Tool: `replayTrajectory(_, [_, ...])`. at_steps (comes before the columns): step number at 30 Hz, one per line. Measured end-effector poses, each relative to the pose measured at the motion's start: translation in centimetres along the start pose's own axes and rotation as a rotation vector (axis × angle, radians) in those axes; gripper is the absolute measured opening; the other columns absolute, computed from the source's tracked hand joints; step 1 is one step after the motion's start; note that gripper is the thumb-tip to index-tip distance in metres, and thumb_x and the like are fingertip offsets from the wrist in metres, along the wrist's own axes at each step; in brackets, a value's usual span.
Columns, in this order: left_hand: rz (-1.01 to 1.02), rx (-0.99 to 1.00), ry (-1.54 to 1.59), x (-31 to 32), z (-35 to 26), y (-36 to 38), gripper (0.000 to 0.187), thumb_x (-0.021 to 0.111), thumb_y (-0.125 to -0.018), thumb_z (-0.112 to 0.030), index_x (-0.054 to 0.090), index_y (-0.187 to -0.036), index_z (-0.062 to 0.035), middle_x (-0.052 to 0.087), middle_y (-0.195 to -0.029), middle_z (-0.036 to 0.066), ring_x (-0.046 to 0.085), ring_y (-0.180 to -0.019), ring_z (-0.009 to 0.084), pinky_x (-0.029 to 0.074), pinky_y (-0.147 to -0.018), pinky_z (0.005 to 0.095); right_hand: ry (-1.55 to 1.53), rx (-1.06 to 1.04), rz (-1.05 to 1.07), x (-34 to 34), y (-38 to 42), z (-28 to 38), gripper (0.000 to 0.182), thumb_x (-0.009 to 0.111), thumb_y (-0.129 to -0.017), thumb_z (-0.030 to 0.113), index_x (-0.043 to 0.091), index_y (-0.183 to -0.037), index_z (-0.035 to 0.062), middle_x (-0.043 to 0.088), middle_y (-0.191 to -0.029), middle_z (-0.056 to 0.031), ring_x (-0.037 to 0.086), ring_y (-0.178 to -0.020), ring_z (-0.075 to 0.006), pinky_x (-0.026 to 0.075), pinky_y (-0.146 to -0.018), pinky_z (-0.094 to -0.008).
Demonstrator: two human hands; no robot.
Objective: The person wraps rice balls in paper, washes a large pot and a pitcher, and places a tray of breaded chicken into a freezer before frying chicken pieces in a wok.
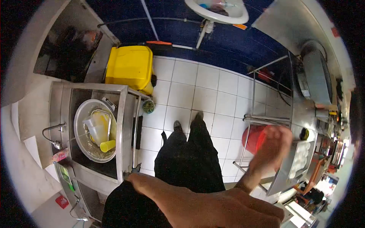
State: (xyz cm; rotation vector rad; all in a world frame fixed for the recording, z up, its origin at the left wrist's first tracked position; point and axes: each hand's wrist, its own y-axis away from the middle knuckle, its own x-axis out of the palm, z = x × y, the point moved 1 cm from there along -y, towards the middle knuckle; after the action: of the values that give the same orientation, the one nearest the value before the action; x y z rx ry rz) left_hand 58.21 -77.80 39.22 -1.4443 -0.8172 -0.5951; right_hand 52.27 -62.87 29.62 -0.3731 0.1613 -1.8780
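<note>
My left forearm runs across the bottom of the head view, and my left hand (237, 207) is very close to the camera. Its fingers stretch to the right and overlap my right forearm; the fingertips' undersides are hidden. A black sleeve (129, 207) covers my upper left arm. My right hand (272, 142) is raised on the right side, smeared by motion, with its fingers extended and nothing visible in it. Behind it in this view is a red bucket (251, 138). A tray of white eggs (299, 161) lies on the counter right of that hand.
On the left, a steel sink (123, 125) holds a metal bowl (81, 142) with plastic containers and a yellow cup (107, 146). A yellow lidded bin (129, 68) stands beyond it. A metal frame table (254, 91) is on the right, and a white washbasin (239, 17) hangs ahead.
</note>
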Motion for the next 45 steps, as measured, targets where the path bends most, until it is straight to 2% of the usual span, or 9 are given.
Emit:
replayTrajectory(5, [-0.109,-0.121,0.011,-4.2,-2.0,-5.3,0.053,0.075,-0.064,-0.037,0.062,-0.092,0.0058,0.065,-0.085,0.015,0.062,-0.076,0.0189,0.048,-0.059,0.0246,0.179,0.645,0.068,-4.2,-2.1,-21.1,0.021,0.052,-0.089,0.023,0.058,-0.099,0.0056,0.059,-0.098,-0.0058,0.056,-0.083,-0.0175,0.047,-0.069,-0.0306])
replayTrajectory(8, [-0.140,0.386,-0.023,-6.8,0.2,-8.3,0.050,0.075,-0.066,-0.034,0.061,-0.092,0.0068,0.065,-0.087,0.016,0.063,-0.075,0.0189,0.050,-0.058,0.0237,0.344,0.910,0.314,-13.1,1.2,-35.1,0.040,0.049,-0.088,0.036,0.054,-0.113,0.0058,0.056,-0.108,-0.0078,0.058,-0.089,-0.0214,0.051,-0.073,-0.0355])
replayTrajectory(11, [-0.286,0.167,0.057,-9.0,-1.1,-11.5,0.050,0.076,-0.067,-0.032,0.060,-0.094,0.0076,0.064,-0.090,0.018,0.065,-0.074,0.0194,0.053,-0.059,0.0245,1.253,0.356,1.160,-30.2,6.9,-52.8,0.025,0.050,-0.086,0.028,0.062,-0.087,0.0062,0.060,-0.070,-0.0113,0.057,-0.062,-0.0249,0.045,-0.054,-0.0358])
replayTrajectory(16, [-0.459,0.435,-0.176,-13.4,-0.6,-18.5,0.059,0.075,-0.066,-0.034,0.059,-0.100,0.0102,0.065,-0.092,0.018,0.065,-0.069,0.0178,0.053,-0.059,0.0243,1.313,0.788,1.233,-32.6,4.3,-53.0,0.025,0.050,-0.086,0.026,0.061,-0.079,0.0049,0.059,-0.067,-0.0147,0.058,-0.062,-0.0286,0.045,-0.056,-0.0405])
replayTrajectory(20, [-0.416,0.497,-0.219,-17.5,-1.2,-21.2,0.062,0.075,-0.067,-0.036,0.059,-0.103,0.0112,0.065,-0.090,0.018,0.062,-0.064,0.0162,0.051,-0.054,0.0234,1.162,0.281,1.184,-24.0,-6.0,-53.2,0.025,0.051,-0.086,0.026,0.060,-0.076,0.0047,0.057,-0.061,-0.0122,0.058,-0.058,-0.0250,0.046,-0.050,-0.0380])
replayTrajectory(21, [-0.396,0.540,-0.203,-18.3,-0.8,-21.5,0.063,0.075,-0.066,-0.037,0.059,-0.103,0.0113,0.065,-0.089,0.018,0.061,-0.063,0.0158,0.049,-0.052,0.0230,0.821,0.949,0.988,-24.1,-8.0,-57.9,0.025,0.052,-0.087,0.030,0.061,-0.082,0.0072,0.058,-0.062,-0.0070,0.059,-0.057,-0.0186,0.046,-0.043,-0.0320])
replayTrajectory(23, [-0.392,0.592,-0.201,-19.0,-1.1,-22.4,0.063,0.076,-0.066,-0.037,0.060,-0.103,0.0115,0.066,-0.088,0.018,0.060,-0.061,0.0154,0.047,-0.051,0.0226,0.204,1.210,0.796,-19.7,-14.2,-62.0,0.031,0.053,-0.086,0.033,0.059,-0.103,0.0073,0.063,-0.081,-0.0072,0.061,-0.065,-0.0187,0.047,-0.043,-0.0274])
replayTrajectory(28, [-0.638,0.711,-0.059,-19.2,-4.2,-23.2,0.065,0.079,-0.061,-0.038,0.061,-0.100,0.0113,0.066,-0.081,0.018,0.059,-0.059,0.0158,0.046,-0.049,0.0238,0.568,0.900,0.814,3.0,-23.7,-50.9,0.035,0.050,-0.088,0.036,0.058,-0.108,0.0085,0.062,-0.096,-0.0075,0.061,-0.081,-0.0191,0.050,-0.066,-0.0321])
replayTrajectory(45, [-0.452,0.842,0.031,-16.4,-20.8,-16.6,0.064,0.079,-0.063,-0.037,0.060,-0.099,0.0123,0.064,-0.084,0.019,0.062,-0.060,0.0187,0.048,-0.051,0.0248,0.872,1.179,0.762,4.3,-9.5,-50.4,0.029,0.053,-0.085,0.031,0.058,-0.105,0.0114,0.061,-0.092,-0.0075,0.063,-0.082,-0.0233,0.051,-0.068,-0.0429])
